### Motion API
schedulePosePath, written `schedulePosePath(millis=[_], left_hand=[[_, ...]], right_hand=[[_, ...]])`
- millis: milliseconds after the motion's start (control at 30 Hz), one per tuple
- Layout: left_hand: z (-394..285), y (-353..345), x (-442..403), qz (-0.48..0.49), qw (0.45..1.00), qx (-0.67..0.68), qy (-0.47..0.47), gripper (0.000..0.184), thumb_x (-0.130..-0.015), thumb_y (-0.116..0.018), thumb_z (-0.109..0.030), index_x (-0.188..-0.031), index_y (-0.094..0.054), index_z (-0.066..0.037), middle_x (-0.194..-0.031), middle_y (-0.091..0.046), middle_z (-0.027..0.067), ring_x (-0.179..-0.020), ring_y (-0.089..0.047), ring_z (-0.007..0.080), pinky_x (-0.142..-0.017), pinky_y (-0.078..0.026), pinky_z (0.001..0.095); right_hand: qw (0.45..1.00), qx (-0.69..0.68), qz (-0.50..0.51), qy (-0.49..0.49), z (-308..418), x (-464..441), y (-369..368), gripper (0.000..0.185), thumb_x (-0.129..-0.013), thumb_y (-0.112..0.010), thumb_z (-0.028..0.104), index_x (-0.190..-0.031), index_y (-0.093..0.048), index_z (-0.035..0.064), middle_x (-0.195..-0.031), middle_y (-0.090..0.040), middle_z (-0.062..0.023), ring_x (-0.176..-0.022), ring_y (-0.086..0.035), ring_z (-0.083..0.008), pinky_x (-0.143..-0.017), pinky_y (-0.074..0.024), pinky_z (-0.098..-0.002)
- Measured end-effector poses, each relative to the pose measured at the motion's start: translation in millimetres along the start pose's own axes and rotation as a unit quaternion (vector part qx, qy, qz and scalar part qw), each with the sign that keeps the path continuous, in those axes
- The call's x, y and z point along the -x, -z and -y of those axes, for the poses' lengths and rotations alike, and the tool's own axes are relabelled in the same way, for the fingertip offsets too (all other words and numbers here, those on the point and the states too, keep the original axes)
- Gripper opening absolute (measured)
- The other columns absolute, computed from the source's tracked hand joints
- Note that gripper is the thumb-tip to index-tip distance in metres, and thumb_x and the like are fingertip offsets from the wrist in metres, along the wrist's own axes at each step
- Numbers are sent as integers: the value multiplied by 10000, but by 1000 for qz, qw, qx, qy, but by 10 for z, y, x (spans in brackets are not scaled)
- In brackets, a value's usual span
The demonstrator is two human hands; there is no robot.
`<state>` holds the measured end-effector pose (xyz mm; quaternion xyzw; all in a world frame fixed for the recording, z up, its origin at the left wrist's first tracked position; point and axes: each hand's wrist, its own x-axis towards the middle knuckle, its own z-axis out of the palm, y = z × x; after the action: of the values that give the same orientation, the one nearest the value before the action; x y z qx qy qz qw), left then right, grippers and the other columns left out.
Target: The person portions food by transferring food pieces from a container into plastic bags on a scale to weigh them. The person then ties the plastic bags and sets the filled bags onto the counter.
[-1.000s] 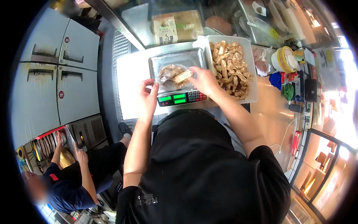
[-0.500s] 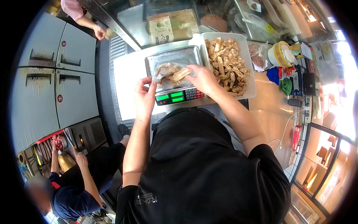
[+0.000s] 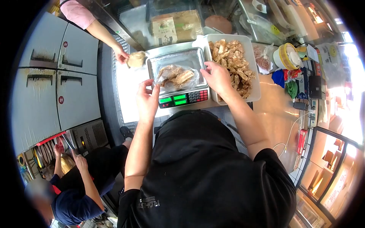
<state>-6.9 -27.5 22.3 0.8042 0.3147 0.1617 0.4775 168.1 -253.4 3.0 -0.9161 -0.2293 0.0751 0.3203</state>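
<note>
Plastic-bagged brown pieces are lying on the scale; left grip is half-curling there, hold unclear; right grip is hovering, parted, empty; tub and co-worker's bundle are flanking the scale.

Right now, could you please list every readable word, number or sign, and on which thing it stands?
Nothing reads with certainty.
Black fabric shirt: pale letters, perhaps beginning "R", blurred.
Silver metal scale: green displays and keys, too small.
Red round stickers on white refrigerator: marks too small.
Pale rectangular label: print too small.
Red lettering, lower right: blurred.
</note>
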Motion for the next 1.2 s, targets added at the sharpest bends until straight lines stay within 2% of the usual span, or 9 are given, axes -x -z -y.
schedulePosePath(millis=[167,300,433,467,533,633,733,867,1200], left_hand=[[-155,-39,33,-40,985,-108,-126,425,-827,-782,-157,-1175,-624,30,-1135,-604,201,-877,-634,288,-812,-525,392],[-168,-160,-70,-59,939,-214,-263,379,-832,-782,-209,-1083,-642,37,-1064,-641,217,-926,-622,394,-842,-512,468],[-149,-114,-337,96,989,39,103,246,-979,-643,-216,-884,-691,6,-779,-680,64,-785,-627,182,-787,-457,321],[-156,-53,-387,86,973,190,100,209,-1001,-619,-188,-883,-693,-32,-830,-681,30,-815,-584,101,-792,-446,281],[-149,62,-455,95,944,305,84,172,-993,-618,-163,-889,-696,-50,-852,-691,27,-844,-577,111,-846,-433,275],[-297,146,-372,95,942,318,54,177,-996,-613,-168,-896,-696,-48,-888,-707,30,-878,-570,109,-888,-417,273],[-312,118,-296,90,960,258,67,195,-1015,-620,-185,-903,-696,-44,-868,-700,1,-781,-541,61,-740,-417,225],[-113,-5,-218,130,955,245,103,107,-985,-630,-109,-1048,-668,-32,-905,-719,39,-851,-590,101,-799,-434,258],[-295,-13,-130,129,942,295,89,519,-939,-644,37,-1422,-452,16,-916,-650,12,-903,-637,119,-820,-479,239]], right_hand=[[996,46,57,-57,54,67,-9,516,-930,-673,459,-1230,-683,40,-938,-756,-148,-867,-732,-301,-791,-569,-405],[984,115,111,-79,146,77,-265,590,-927,-684,395,-1408,-557,77,-975,-763,-127,-878,-735,-281,-826,-568,-411],[987,-31,119,-102,254,6,-148,498,-910,-653,121,-1397,-567,69,-1002,-771,-91,-841,-732,-234,-824,-565,-391],[995,-64,57,-57,187,-4,-154,469,-919,-645,81,-1382,-571,56,-989,-769,-104,-808,-724,-207,-793,-561,-351],[985,-164,7,-49,249,1,16,415,-911,-659,96,-1319,-610,45,-963,-753,-142,-765,-716,-258,-749,-555,-369],[959,-283,-22,-22,294,27,141,363,-914,-674,80,-1268,-618,28,-927,-747,-127,-746,-700,-215,-728,-541,-331],[956,-290,-48,-13,360,108,133,333,-919,-674,64,-1246,-622,29,-924,-744,-123,-741,-687,-195,-720,-531,-311],[953,-291,-59,-65,116,148,-198,351,-911,-686,72,-1252,-619,24,-946,-742,-131,-725,-678,-194,-716,-532,-312],[936,-319,57,-139,-39,319,-150,617,-888,-706,35,-1464,-486,22,-1075,-717,-120,-911,-669,-167,-838,-525,-293]])
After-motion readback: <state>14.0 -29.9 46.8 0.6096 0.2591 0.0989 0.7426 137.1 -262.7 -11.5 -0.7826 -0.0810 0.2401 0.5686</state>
